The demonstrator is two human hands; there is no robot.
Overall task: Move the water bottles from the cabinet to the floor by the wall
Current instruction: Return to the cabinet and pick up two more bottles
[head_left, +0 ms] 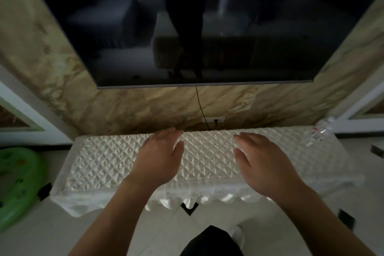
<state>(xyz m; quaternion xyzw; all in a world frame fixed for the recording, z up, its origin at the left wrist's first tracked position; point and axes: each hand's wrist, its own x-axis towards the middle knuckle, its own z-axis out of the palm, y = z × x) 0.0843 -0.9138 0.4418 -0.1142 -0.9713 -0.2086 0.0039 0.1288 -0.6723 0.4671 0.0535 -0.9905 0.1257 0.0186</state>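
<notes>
A low cabinet [108, 162] covered with a white quilted cloth stands against the marble wall. Clear plastic water bottles [321, 131] with white caps and a red label stand at the cabinet's far right end by the wall; how many there are I cannot tell. My left hand [160, 158] hovers palm down over the middle of the cabinet with straight fingers, holding nothing. My right hand [264, 162] is spread the same way a little to the right, well left of the bottles, also holding nothing.
A large dark television [197, 27] hangs on the wall above the cabinet, with a cable running down to a socket [214, 119]. A green inflatable ring [18, 183] lies on the pale tiled floor [62, 235] at the left. White floor shows right of the cabinet.
</notes>
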